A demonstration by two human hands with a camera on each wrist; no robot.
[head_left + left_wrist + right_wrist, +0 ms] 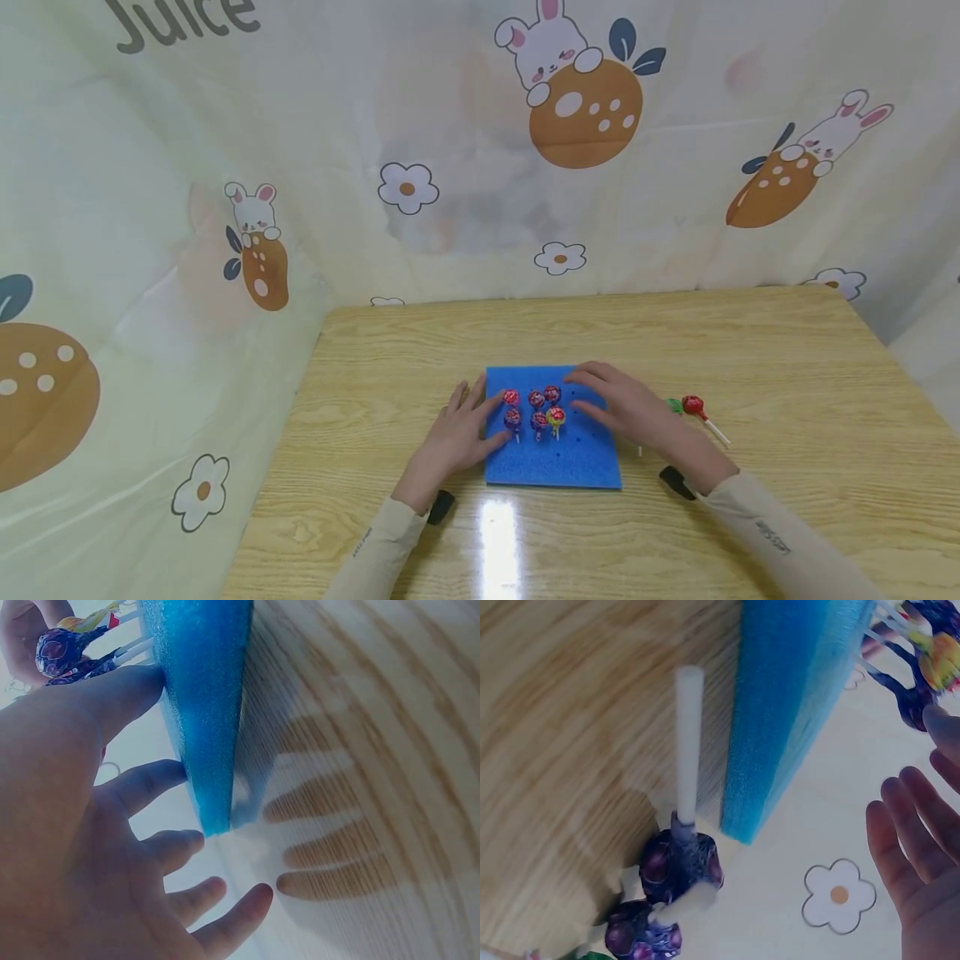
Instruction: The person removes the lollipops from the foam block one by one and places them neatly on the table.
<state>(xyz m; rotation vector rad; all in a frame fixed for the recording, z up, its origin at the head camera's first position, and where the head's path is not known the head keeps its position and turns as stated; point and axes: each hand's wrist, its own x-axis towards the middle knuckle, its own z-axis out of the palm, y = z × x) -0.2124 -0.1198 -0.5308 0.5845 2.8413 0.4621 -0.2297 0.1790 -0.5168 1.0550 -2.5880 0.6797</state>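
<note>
Several wrapped lollipops (539, 421) stand by their sticks in a blue foam board (551, 468) on the table, in two rows. One has a yellow wrapper (556, 415); a pink-red one (511, 397) stands at the back left. My left hand (459, 435) is spread at the board's left side, thumb and forefinger touching the foam in the left wrist view. Over the board's right part hovers my right hand (618, 404), fingers parted and loosely bent around nothing. In the right wrist view its thumb (943, 729) is close to a purple lollipop (913, 705); contact is unclear.
Right of the board lie a red lollipop (693, 405) and a green one (675, 406), partly behind my right hand. Purple lollipops (679, 862) lie there too, in the right wrist view. Small holes (578, 439) dot the board's right part. A printed curtain (465, 125) hangs behind the table.
</note>
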